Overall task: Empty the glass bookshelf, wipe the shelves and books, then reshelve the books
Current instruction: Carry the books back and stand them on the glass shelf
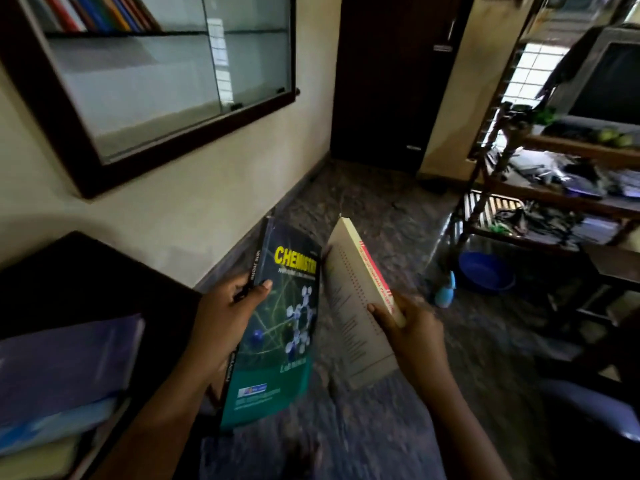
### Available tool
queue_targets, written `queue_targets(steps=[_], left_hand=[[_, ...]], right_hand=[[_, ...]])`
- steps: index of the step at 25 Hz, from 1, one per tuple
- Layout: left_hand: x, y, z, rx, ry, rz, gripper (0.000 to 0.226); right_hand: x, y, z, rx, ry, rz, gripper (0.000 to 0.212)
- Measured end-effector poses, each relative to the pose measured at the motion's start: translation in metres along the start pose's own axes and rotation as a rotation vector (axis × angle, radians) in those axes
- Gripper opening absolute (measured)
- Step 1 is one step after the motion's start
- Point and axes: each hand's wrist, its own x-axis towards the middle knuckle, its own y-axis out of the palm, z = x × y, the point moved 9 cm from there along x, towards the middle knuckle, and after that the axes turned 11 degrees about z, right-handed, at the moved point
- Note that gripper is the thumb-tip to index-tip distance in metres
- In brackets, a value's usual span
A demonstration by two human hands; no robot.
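My left hand (227, 317) grips a green chemistry book (280, 344) by its spine, thumb on the cover. My right hand (412, 327) holds a white book with a red-lettered spine (356, 306), fingers curled round its edge. Both books are held upright in front of me over the floor. The wall-mounted glass bookshelf (194, 129) with a dark wooden frame hangs at upper left. Its lower shelf is bare. Several coloured books (104, 12) lean on its upper shelf. Its glass door (249, 53) covers the right half.
A stack of books (65, 379) lies on a dark surface (79, 271) at lower left. A blue spray bottle (445, 291) and a blue basin (486, 271) stand on the floor. A cluttered wooden rack (561, 202) with a television (609, 81) fills the right. A dark door (398, 77) is ahead.
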Motion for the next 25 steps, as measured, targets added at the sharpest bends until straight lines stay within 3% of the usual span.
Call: queue_targets(steps=[4, 9, 15, 18, 25], left_hand=[[0.103, 0.0, 0.026, 0.074, -0.053, -0.074, 0.02], [0.235, -0.032, 0.017, 0.176, -0.059, -0.274, 0.017], [0.363, -0.094, -0.006, 0.106, 0.062, -0.626, 0.014], [0.425, -0.127, -0.02, 0.095, 0.17, -0.725, 0.022], [0.571, -0.195, -0.102, 0.08, 0.375, -1.101, 0.018]], right_hand=[[0.115, 0.01, -0.031, 0.002, 0.01, 0.079, 0.036], [0.27, 0.03, -0.004, -0.019, -0.131, 0.148, 0.039], [0.446, 0.052, 0.066, 0.042, -0.366, 0.201, 0.038], [0.531, 0.065, 0.109, 0.153, -0.508, 0.232, 0.039], [0.711, 0.074, 0.234, 0.327, -0.832, 0.262, 0.041]])
